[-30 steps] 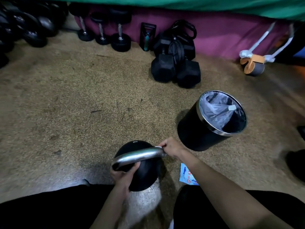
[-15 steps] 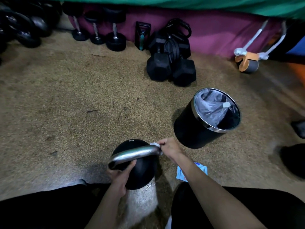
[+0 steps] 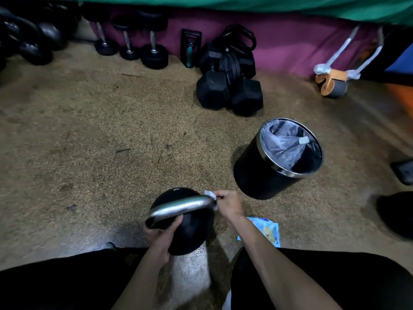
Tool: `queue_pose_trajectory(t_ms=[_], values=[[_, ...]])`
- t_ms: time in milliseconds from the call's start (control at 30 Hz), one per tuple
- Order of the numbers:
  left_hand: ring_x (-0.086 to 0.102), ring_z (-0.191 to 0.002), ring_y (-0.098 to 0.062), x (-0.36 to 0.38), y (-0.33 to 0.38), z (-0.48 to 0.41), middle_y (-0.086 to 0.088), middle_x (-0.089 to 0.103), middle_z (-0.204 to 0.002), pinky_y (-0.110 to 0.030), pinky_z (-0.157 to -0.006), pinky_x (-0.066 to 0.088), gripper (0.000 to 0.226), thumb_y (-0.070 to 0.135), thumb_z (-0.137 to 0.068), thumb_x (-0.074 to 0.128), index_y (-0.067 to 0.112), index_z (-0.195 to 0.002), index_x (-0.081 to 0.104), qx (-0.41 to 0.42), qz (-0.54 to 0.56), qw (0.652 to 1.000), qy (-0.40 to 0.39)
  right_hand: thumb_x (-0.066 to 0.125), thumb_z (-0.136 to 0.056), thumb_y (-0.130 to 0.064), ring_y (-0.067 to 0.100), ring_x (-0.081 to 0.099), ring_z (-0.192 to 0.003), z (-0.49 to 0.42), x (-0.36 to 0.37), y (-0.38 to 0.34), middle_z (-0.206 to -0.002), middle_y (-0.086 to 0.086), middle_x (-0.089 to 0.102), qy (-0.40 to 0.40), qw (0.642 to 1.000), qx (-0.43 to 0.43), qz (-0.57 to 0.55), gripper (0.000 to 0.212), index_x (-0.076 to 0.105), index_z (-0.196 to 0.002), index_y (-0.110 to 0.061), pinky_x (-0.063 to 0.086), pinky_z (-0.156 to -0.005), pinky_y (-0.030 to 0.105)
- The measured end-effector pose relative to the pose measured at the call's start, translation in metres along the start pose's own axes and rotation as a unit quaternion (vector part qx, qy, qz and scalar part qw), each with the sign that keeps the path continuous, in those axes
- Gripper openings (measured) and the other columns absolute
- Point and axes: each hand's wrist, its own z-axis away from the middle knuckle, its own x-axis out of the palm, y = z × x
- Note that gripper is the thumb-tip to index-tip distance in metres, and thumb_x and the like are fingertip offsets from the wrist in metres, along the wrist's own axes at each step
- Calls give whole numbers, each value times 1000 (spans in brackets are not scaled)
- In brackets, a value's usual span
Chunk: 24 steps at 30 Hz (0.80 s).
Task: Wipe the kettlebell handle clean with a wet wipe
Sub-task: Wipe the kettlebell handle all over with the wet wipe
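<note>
Speckled tan floor (image 3: 89, 142) carries everything. Black cylindrical bin with chrome rim and clear liner (image 3: 257, 175) stands right, near the action. Black round kettlebell (image 3: 190, 233) sits on floor between person's knees, curved silver metal handle (image 3: 178, 208) on top. Left hand (image 3: 159, 238) grips kettlebell at handle's left end, fingers curled. Right hand (image 3: 229, 203) pinches wipe against handle's right bend. Blue printed wipes packet (image 3: 268, 231) lies flat beside right forearm. Crumpled white wet wipe (image 3: 210, 194) peeks above fingers.
</note>
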Motion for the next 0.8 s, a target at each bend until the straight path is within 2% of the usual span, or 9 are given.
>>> queue_pose_trajectory(t_ms=[100, 233, 300, 367, 467, 567, 633, 700, 800], values=[[62, -135, -26, 0, -1, -2, 1, 64, -148, -53, -114, 50, 154, 74, -20, 104, 23, -153, 45, 0, 5, 1000, -1, 54, -80, 6, 8, 63, -76, 12, -5, 1, -83, -7, 69, 23, 999, -41, -9, 34, 75, -99, -14, 42, -61, 2], [66, -130, -28, -6, -10, -17, 0, 65, -146, -66, -106, 55, 148, 74, -22, 105, 32, -152, 47, -2, 0, 1000, -9, 56, -82, 1, -3, 57, -56, 30, 0, 22, -63, -17, 67, 46, 994, 3, -96, 31, 76, -95, -20, 44, -56, 11], [65, -131, -29, -5, -7, -12, 0, 63, -149, -68, -107, 53, 151, 74, -21, 105, 33, -153, 45, 6, 0, 1000, -3, 59, -81, -1, 1, 60, -59, 27, 8, 28, -65, -14, 70, 36, 992, 43, -113, 29, 77, -90, -22, 47, -56, 16], [63, -133, -29, 1, 1, 6, 0, 62, -150, -67, -110, 52, 154, 73, -21, 105, 33, -156, 40, 23, 6, 1000, 5, 61, -79, -4, 10, 65, -65, 18, 14, 27, -73, -5, 74, 27, 990, 82, -110, 28, 77, -85, -26, 50, -58, 23], [61, -135, -28, 3, 2, 11, 0, 61, -150, -62, -116, 49, 152, 68, -27, 105, 33, -158, 37, 45, 17, 999, 10, 61, -77, -4, 15, 67, -71, 10, 17, 15, -81, 2, 75, 63, 989, 91, -99, 30, 76, -95, -24, 56, -71, 30], [62, -135, -26, 3, 1, 9, 1, 65, -149, -54, -116, 48, 162, 77, -10, 101, 33, -156, 44, 45, 6, 999, 1, 57, -78, 2, 12, 63, -68, 25, 15, 1, -82, -2, 74, 133, 985, 32, -105, 37, 74, -99, -23, 53, -73, 24], [63, -134, -26, 1, -1, 6, 0, 66, -147, -50, -113, 49, 160, 74, -13, 102, 32, -156, 43, 45, 11, 999, 0, 57, -82, 2, 8, 63, -70, 41, 22, 3, -82, -9, 71, 155, 978, 10, -142, 35, 73, -103, -21, 50, -74, 19], [64, -133, -25, -1, -2, 4, 0, 66, -146, -44, -108, 49, 155, 74, -19, 103, 31, -156, 44, 32, 7, 999, -10, 58, -84, -3, 11, 68, -77, 53, 32, 12, -89, -6, 74, 167, 968, 32, -185, 32, 72, -106, -21, 54, -79, 26], [64, -133, -23, -4, -5, -4, 1, 67, -146, -41, -104, 47, 148, 76, -24, 104, 32, -154, 49, 13, -3, 1000, -26, 57, -84, -3, 8, 62, -64, 55, 35, 11, -78, -2, 74, 175, 961, 81, -199, 28, 75, -101, -18, 52, -68, 24]])
